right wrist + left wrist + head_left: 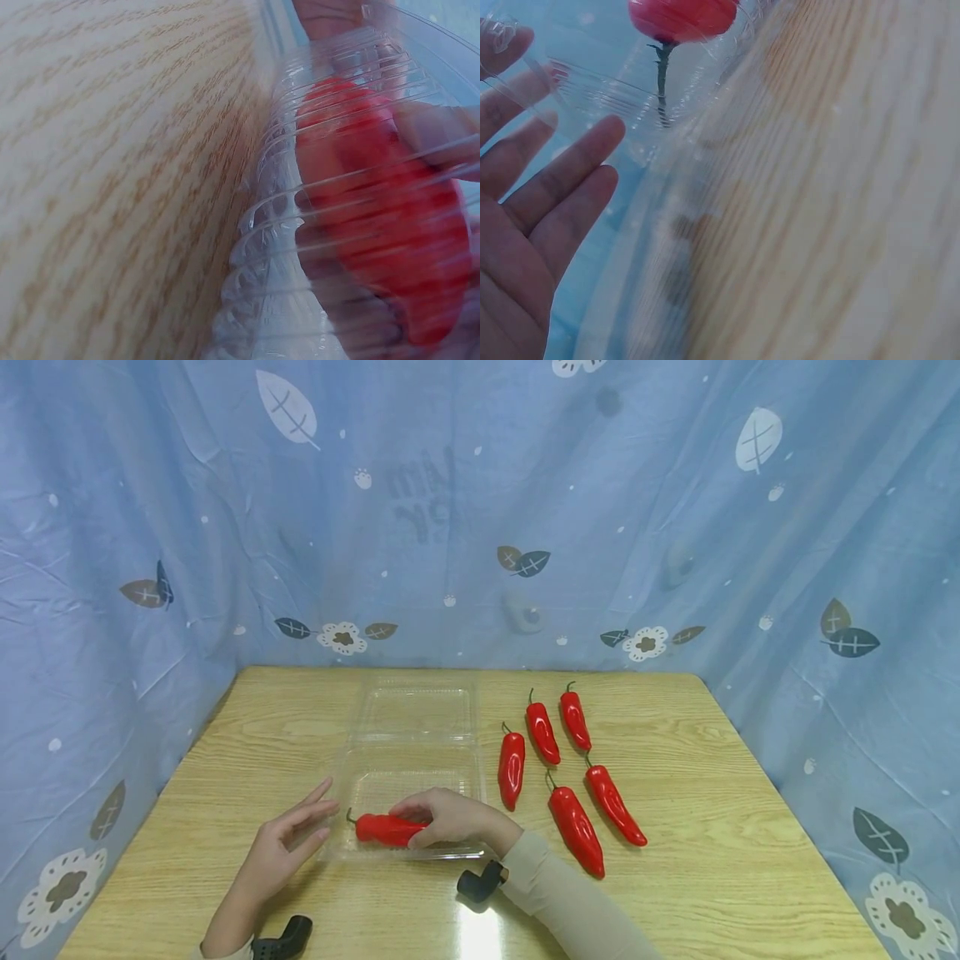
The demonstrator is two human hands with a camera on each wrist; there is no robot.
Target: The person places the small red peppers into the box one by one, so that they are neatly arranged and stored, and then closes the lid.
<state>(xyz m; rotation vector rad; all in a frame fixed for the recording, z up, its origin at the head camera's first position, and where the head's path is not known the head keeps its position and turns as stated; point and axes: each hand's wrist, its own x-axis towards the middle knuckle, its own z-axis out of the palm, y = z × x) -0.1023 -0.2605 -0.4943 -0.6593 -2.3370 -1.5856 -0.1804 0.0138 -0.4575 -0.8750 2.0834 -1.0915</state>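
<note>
A red chili pepper [381, 829] lies on its side in the near part of a clear plastic clamshell box [375, 787], its green stem pointing left. My right hand [459, 817] reaches in over the front right of the box and grips the pepper's tapered end between thumb and fingers. Through the ribbed plastic wall, the right wrist view shows the pepper [375, 195] between the fingers. My left hand [281, 850] is at the box's left edge, fingers spread and holding nothing. In the left wrist view its fingertips overlap the clear wall, near the pepper's stem [661, 82].
The box's clear lid [420, 706] is folded back flat behind it. Several more red peppers [576, 831] lie on the wooden table [712, 827] right of the box, stems mostly pointing away. A blue patterned curtain [465, 510] surrounds the table's back and sides.
</note>
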